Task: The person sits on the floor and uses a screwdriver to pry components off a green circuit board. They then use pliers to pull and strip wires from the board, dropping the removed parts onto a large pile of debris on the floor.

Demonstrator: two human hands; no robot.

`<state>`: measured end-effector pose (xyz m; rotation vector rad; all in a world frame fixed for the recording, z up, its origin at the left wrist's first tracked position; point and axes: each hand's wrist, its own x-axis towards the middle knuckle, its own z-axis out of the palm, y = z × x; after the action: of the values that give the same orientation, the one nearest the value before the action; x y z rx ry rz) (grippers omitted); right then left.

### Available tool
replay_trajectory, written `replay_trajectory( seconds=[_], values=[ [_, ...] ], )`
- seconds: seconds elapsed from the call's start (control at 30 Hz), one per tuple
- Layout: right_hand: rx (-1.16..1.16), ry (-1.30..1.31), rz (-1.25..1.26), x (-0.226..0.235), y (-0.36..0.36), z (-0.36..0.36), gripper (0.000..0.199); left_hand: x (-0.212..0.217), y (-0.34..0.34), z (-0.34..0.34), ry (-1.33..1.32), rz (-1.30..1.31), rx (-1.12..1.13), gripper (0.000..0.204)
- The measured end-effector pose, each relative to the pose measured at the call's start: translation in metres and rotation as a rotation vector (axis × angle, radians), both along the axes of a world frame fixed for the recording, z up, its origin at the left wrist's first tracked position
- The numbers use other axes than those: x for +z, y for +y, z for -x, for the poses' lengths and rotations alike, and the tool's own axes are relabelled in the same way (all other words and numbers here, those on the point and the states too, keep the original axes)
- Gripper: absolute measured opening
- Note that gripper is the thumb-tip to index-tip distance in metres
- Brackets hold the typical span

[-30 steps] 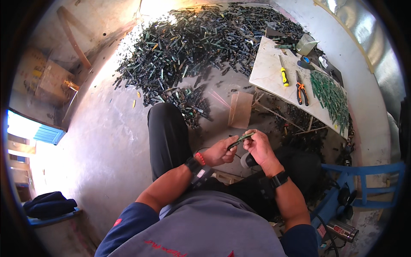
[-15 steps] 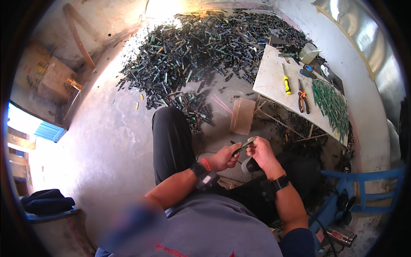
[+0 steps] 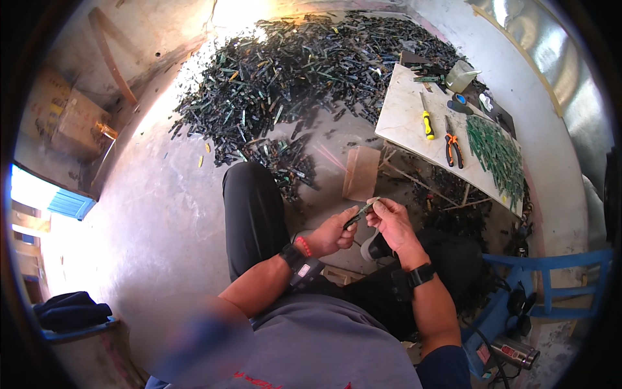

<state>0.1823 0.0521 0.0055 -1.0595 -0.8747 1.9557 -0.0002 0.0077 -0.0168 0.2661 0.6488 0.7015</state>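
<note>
A narrow strip (image 3: 364,210), dark at its lower end and green above, like a slim circuit board, slants between my two hands over my lap. My left hand (image 3: 331,235) is closed round its lower end, thumb on top. At the upper end, my right hand (image 3: 392,224) pinches the strip between thumb and fingertips. The fingers partly cover it, so its full length is hidden.
A large pile of dark strips (image 3: 272,84) spreads over the floor ahead. On the pale table (image 3: 402,117) at right lie a yellow screwdriver (image 3: 427,124), orange-handled pliers (image 3: 453,150) and many green strips (image 3: 495,152). A cardboard piece (image 3: 360,172) stands below.
The whole view has shifted slightly. My right hand has turned a little, and its fingers have shifted on the strip's upper end. My left hand keeps its hold.
</note>
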Motion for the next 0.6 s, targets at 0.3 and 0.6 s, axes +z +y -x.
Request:
replay_trajectory(
  seconds=[0.3,0.6],
  values=[
    [-0.023,0.232,0.057,-0.005,-0.002,0.007,0.016,0.007,-0.002,0.002,-0.079,-0.004,0.012,0.050],
    [-0.048,0.363,0.139,-0.014,-0.009,0.010,0.013,0.006,-0.006,0.007,0.084,-0.047,0.009,0.044]
  ],
)
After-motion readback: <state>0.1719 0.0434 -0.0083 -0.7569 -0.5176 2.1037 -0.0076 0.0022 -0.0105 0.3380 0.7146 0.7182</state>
